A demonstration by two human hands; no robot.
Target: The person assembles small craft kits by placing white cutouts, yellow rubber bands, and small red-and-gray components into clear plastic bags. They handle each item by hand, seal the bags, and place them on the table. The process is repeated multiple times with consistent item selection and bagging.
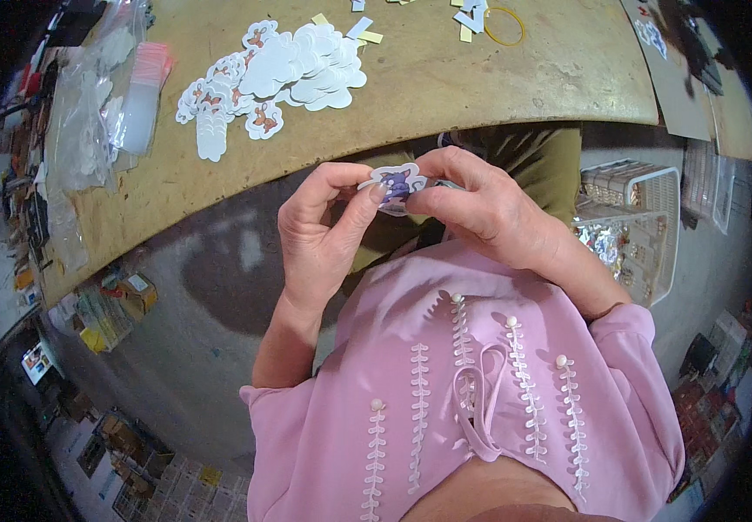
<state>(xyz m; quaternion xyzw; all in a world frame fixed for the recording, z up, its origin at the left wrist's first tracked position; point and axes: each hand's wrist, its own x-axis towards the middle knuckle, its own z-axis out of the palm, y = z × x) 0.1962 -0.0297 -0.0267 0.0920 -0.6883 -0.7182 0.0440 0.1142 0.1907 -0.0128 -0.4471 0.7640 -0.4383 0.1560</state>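
A person's left hand (324, 228) and right hand (480, 204) pinch 1 small white-edged purple cartoon sticker (396, 184) between fingertips, raised clear of the wooden tabletop (480, 78), where a pile of matching die-cut stickers (271, 74) lies.

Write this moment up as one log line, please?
left hand: pinches sticker | right hand: pinches same sticker | sticker pile: on table | white basket: beside person

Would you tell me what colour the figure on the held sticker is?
Purple, on a white die-cut sticker, seen best in the head view.
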